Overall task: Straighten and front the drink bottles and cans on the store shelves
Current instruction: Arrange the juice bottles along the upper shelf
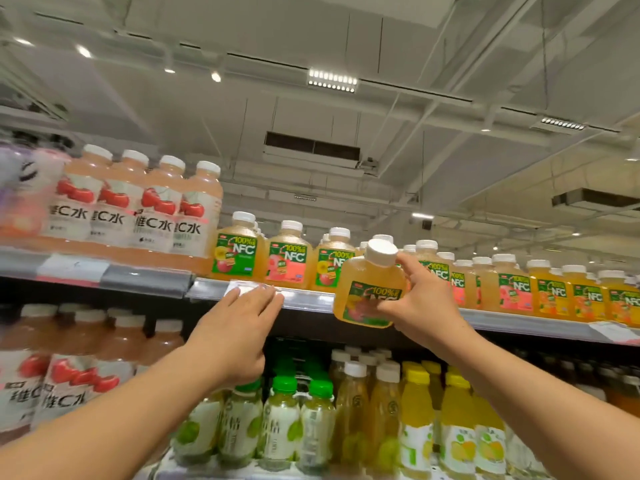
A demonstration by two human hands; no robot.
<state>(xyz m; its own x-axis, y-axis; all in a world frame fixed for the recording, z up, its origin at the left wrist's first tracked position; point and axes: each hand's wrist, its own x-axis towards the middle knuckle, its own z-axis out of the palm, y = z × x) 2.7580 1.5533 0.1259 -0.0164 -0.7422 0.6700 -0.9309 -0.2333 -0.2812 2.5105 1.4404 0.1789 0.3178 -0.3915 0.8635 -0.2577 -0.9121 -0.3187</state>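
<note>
So my right hand has its grip wrapped around one NFC juice bottle, centre-right of the frame, held off the top shelf just in front of its edge. Its long axis tips a bit, cap leaning toward upper right. The gap it belongs in looks to be right behind it in the NFC row. Left hand is spread flat, fingertips on the shelf's price strip, further left, so right does the placing.

You are reaching both bare forearms up and forward. Your left hand is lying flat, fingers straight and close together, fingertips pointing up. Your right hand is gripping a juice bottle, thumb across its label, fingers behind.
</note>
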